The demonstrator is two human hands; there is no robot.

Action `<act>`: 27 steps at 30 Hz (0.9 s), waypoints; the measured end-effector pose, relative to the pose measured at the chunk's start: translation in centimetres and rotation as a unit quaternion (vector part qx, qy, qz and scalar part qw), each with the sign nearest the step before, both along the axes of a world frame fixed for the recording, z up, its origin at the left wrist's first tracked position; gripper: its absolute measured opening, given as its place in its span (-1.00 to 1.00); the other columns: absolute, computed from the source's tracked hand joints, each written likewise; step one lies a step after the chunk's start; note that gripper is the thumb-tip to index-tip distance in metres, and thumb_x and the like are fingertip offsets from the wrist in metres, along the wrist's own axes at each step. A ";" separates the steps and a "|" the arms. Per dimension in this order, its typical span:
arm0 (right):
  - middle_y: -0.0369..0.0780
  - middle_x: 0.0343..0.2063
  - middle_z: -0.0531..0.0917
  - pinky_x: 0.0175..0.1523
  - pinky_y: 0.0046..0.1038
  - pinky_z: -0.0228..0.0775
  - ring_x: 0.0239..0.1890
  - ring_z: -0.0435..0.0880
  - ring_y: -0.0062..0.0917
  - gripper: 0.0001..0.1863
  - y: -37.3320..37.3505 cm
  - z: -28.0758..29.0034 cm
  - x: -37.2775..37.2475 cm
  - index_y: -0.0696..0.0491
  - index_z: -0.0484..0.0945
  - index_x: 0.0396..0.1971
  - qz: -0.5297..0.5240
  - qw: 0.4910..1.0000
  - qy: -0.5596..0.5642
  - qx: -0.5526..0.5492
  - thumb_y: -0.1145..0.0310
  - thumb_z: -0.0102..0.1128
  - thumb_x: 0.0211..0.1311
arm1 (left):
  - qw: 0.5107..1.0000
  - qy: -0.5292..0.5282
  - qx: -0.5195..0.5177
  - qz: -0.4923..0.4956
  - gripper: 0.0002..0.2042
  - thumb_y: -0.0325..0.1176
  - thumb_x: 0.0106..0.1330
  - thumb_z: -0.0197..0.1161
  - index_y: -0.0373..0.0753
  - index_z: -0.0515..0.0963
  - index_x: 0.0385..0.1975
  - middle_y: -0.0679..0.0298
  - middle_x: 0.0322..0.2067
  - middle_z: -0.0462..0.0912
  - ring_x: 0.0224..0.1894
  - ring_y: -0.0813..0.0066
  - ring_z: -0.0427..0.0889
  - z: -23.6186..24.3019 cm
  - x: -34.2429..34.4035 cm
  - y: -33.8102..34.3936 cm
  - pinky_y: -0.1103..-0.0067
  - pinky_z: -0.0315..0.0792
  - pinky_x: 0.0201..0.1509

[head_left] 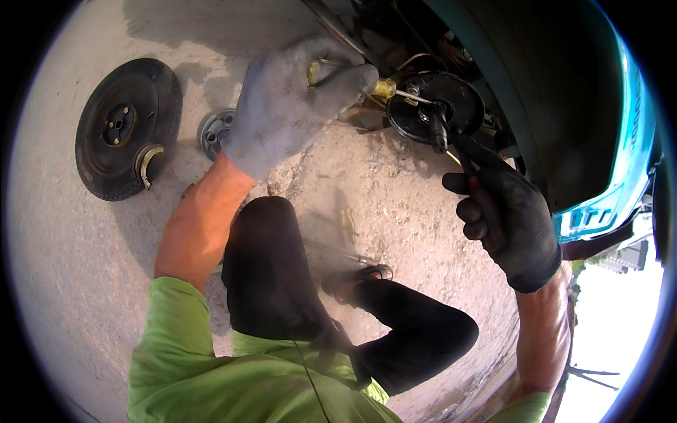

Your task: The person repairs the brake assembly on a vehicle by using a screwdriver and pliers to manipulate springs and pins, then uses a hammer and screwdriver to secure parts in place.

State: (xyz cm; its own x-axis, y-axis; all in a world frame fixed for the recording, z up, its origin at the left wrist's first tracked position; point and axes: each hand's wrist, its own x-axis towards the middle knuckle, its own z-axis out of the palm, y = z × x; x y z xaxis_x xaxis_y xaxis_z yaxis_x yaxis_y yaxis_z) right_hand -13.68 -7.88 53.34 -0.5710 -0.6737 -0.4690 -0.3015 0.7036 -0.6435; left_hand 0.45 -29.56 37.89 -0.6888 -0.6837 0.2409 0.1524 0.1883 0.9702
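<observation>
A round black brake backing plate (403,118) with a stub axle (438,130) sits under the vehicle body at the upper right. In a grey glove, my left hand (278,106) is closed round a screwdriver (385,88) with a yellow handle, its metal shaft reaching to the middle of the plate. My right hand (520,222), in a dark glove, grips a second screwdriver (484,201) with a red and dark handle. Its thin shaft points up at the end of the axle; whether the tip touches is unclear. My index finger stretches along it.
A wheel with a black tyre (95,134) lies flat at the left, a curved brake shoe (146,163) on its edge. A grey round hub or drum (210,134) rests beside my left wrist. The teal vehicle body (599,211) overhangs the right. A long metal tool (338,252) lies near my foot.
</observation>
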 end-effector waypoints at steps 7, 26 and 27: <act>-0.18 -0.11 0.77 -0.35 -0.61 0.57 -0.39 0.67 -0.68 -0.76 -0.2 -0.7 1.0 0.23 0.62 0.06 -0.115 0.989 -0.083 -0.051 0.56 0.03 0.56 | 1.000 -0.019 -0.004 0.007 -0.77 -0.31 0.40 0.38 -0.33 0.67 -0.10 0.22 -0.25 0.81 -0.36 0.55 0.80 0.0 -0.2 -0.1 0.64 0.63 -0.26; -0.29 -0.38 0.53 -0.61 -0.66 0.14 -0.60 0.36 -0.70 -0.61 -1.4 -6.7 2.6 0.23 0.45 0.23 -0.301 0.782 -0.493 -0.235 0.33 -0.12 0.60 | 0.999 -0.020 0.007 -0.037 -0.70 -0.30 0.43 0.38 -0.41 0.61 -0.03 0.13 -0.30 0.81 -0.36 0.54 0.79 -0.3 -0.4 -1.3 0.63 0.63 -0.29; -0.32 -0.41 0.49 -0.62 -0.66 0.13 -0.60 0.35 -0.71 -0.61 -1.2 -7.2 2.4 0.24 0.45 0.23 -0.290 0.779 -0.503 -0.234 0.35 -0.12 0.59 | 0.999 -0.024 0.020 -0.038 -0.70 -0.30 0.43 0.38 -0.42 0.62 -0.03 0.13 -0.31 0.81 -0.36 0.54 0.79 -0.2 -0.4 -1.2 0.63 0.63 -0.29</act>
State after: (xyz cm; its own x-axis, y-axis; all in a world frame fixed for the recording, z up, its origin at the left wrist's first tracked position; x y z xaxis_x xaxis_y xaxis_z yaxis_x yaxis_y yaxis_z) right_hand -11.29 -9.06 46.11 -0.3448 -0.6711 -0.6563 0.8038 0.1500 -0.5757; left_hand 0.07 -30.80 37.68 -0.7497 -0.6367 0.1806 0.1188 0.1390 0.9831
